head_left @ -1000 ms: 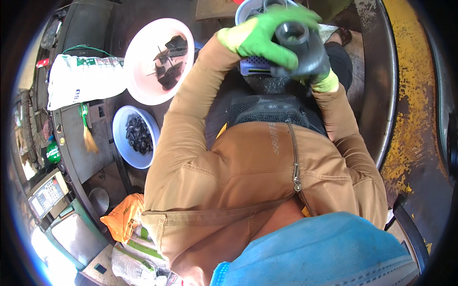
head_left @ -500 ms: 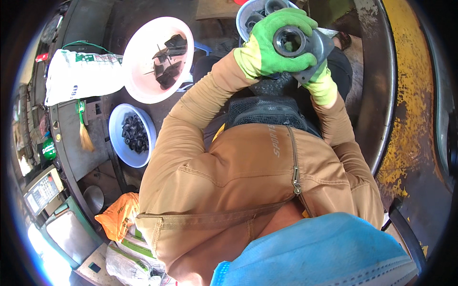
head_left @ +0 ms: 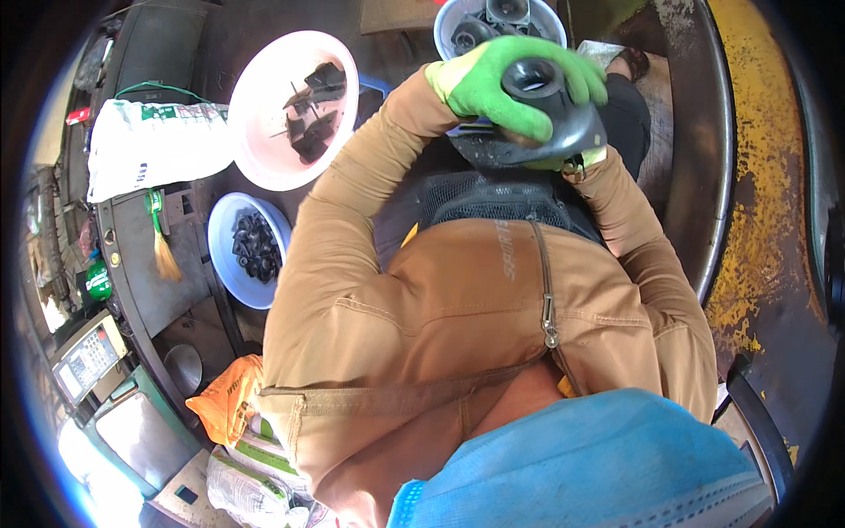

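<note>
A dark moulded part (head_left: 568, 128) with a round hollow collar and a wide flared flange is held up above my lap. My left hand (head_left: 488, 77), in a green and yellow glove, wraps around its collar from above, thumb on the near side and fingers on the far side. Under the flange, my right hand (head_left: 596, 157) holds the part from below; only a strip of its yellow-green glove shows, and its fingers are hidden. Just beyond my hands stands a pale basket (head_left: 561, 26) holding similar dark parts.
A pink basin (head_left: 255, 66) with several dark pieces is at the left. Nearer stands a blue basin (head_left: 224, 286) of small black parts. A white sack (head_left: 154, 145), a small broom (head_left: 165, 255) and an orange bag (head_left: 227, 409) lie farther left. A worn yellow metal surface (head_left: 748, 176) borders the right.
The part has been tilted, so its flange now flares toward me. My left hand has come slightly nearer and its grip has shifted. My right hand has moved lower beneath the part.
</note>
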A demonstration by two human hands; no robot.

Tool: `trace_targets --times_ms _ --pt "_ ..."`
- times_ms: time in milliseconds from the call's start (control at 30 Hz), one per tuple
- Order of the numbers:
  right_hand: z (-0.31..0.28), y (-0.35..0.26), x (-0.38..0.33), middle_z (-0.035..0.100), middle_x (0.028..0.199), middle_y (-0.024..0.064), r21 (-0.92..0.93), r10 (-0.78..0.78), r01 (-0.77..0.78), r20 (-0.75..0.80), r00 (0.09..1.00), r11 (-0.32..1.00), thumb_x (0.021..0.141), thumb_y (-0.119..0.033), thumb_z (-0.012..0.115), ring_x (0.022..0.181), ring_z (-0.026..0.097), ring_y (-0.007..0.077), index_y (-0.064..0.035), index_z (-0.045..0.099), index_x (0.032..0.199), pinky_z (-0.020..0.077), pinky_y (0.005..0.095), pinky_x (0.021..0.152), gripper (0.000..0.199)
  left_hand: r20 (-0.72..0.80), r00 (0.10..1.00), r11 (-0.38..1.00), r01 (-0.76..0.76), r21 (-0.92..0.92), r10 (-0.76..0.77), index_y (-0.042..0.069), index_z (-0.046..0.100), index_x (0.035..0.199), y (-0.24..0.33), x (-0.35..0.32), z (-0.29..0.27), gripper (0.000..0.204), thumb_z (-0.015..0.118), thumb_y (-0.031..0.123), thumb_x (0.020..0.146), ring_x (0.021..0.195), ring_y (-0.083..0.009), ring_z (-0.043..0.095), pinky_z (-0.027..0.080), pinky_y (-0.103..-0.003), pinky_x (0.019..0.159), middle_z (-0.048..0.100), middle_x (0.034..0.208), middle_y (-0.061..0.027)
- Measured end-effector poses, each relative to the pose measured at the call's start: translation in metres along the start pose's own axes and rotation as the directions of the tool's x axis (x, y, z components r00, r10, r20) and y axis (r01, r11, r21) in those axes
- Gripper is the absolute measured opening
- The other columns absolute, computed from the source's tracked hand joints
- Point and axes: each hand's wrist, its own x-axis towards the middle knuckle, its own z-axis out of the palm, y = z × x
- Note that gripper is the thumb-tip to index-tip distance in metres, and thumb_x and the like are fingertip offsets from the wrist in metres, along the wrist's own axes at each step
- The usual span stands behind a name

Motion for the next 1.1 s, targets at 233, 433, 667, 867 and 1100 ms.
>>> trace_targets --times_ms 233,433,667,867,1100 --pt "-0.001 -0.039 0.016 0.063 0.083 0.0030 0.087 -0.057 0.054 0.028 0.998 0.995 0.099 -0.033 0.057 0.046 0.037 0.0055 -0.0039 0.057 0.121 0.0286 0.0211 0.042 0.036 -0.147 0.894 0.327 0.001 0.945 0.423 0.001 0.061 0.119 0.018 -0.005 -0.024 0.059 0.085 0.019 0.068 0.121 -0.0384 0.056 0.044 -0.047 0.104 0.061 0.125 -0.0209" --pt "0.008 -0.044 0.015 0.064 0.094 0.0024 -0.021 -0.109 0.111 0.070 0.992 0.994 0.097 -0.011 0.057 0.071 0.055 0.0100 -0.0030 0.062 0.121 0.0455 0.0249 0.062 0.026 -0.482 0.844 0.764 -0.147 -0.629 -0.235 0.006 0.040 0.145 -0.030 -0.028 0.003 0.072 0.055 0.053 0.093 0.125 -0.0332 0.054 0.047 -0.052 0.103 0.054 0.136 -0.0187" --pt "0.016 -0.060 0.002 0.068 0.100 0.0060 -0.681 -0.568 0.457 0.073 0.820 0.572 0.099 -0.015 0.059 0.092 0.064 0.0125 -0.0015 0.056 0.130 0.0509 0.0273 0.082 0.035 -0.496 0.820 0.663 -0.204 -0.721 -0.287 0.003 0.047 0.137 -0.031 -0.043 -0.003 0.058 0.052 0.044 0.096 0.119 -0.0311 0.057 0.048 -0.047 0.103 0.054 0.134 -0.0191" --pt "-0.001 -0.080 0.007 0.071 0.101 0.0148 -0.706 -0.503 0.686 0.663 0.555 -0.175 0.095 -0.011 0.061 0.085 0.070 0.0260 -0.0009 0.064 0.122 0.0535 0.0345 0.071 0.029 -0.376 0.821 0.575 -0.072 -0.815 -0.430 0.003 0.050 0.135 -0.025 -0.051 -0.012 0.057 0.053 0.045 0.097 0.113 -0.0379 0.059 0.053 -0.053 0.093 0.057 0.130 -0.0192" --pt "-0.002 -0.080 0.003 0.071 0.104 0.0161 -0.777 -0.396 0.627 0.593 0.701 -0.055 0.094 -0.011 0.063 0.083 0.070 0.0264 -0.0042 0.064 0.126 0.0541 0.0341 0.070 0.033 -0.538 0.688 0.607 -0.176 -0.775 -0.487 0.000 0.049 0.132 -0.033 -0.054 -0.013 0.051 0.061 0.029 0.092 0.114 -0.0356 0.058 0.051 -0.052 0.096 0.055 0.130 -0.0210"
